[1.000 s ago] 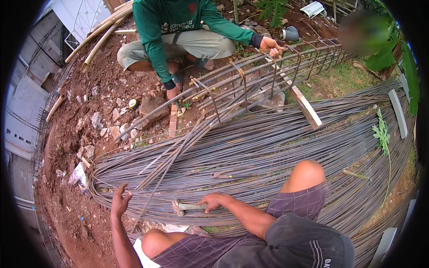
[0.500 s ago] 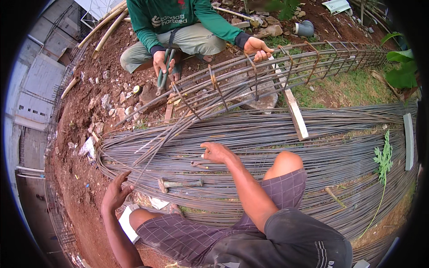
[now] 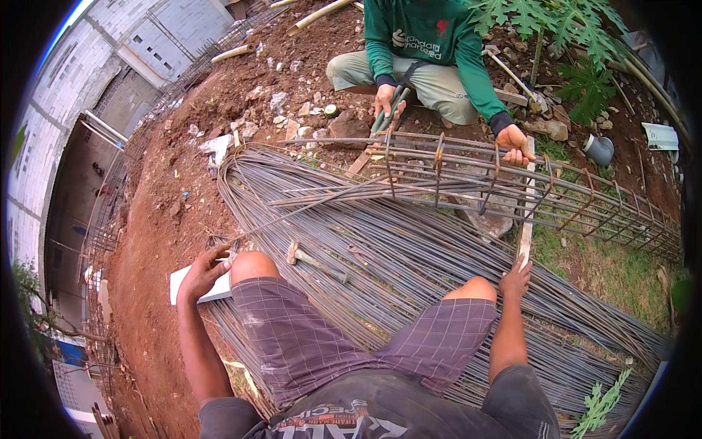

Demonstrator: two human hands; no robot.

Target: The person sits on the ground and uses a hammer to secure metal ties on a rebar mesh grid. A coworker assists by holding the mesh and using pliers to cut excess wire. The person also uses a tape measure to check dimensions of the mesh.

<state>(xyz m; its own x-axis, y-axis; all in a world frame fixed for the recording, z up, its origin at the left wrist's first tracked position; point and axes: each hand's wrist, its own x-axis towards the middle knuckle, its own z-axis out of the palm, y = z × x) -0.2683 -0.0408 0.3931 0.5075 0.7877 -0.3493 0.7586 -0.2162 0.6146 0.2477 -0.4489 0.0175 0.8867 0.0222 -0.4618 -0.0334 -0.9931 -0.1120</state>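
Note:
My left hand (image 3: 205,273) is beside my left knee, its fingers curled around the end of a thin steel rod (image 3: 303,208). That rod slants up toward the rebar cage (image 3: 457,172). On the right, my right hand (image 3: 515,279) closes on the near end of a pale wooden batten (image 3: 526,238), which runs under the cage. A hammer (image 3: 316,262) and a small rusty tool (image 3: 358,254) rest on the bundle of steel bars (image 3: 409,241) before me. Opposite, a co-worker holds green-handled cutters (image 3: 393,110) in one hand; the other hand (image 3: 515,144) grips the cage.
Red soil with stones (image 3: 168,227) lies to the left, near a white board (image 3: 208,285). A tape measure (image 3: 331,110) sits beyond the bars. A grey pipe fitting (image 3: 599,149) and leafy plants (image 3: 585,84) are at the far right.
My right hand has moved from above the bars to the batten's near end. My left fingers have curled onto the rod's end. The view has turned, and the cage appears farther right.

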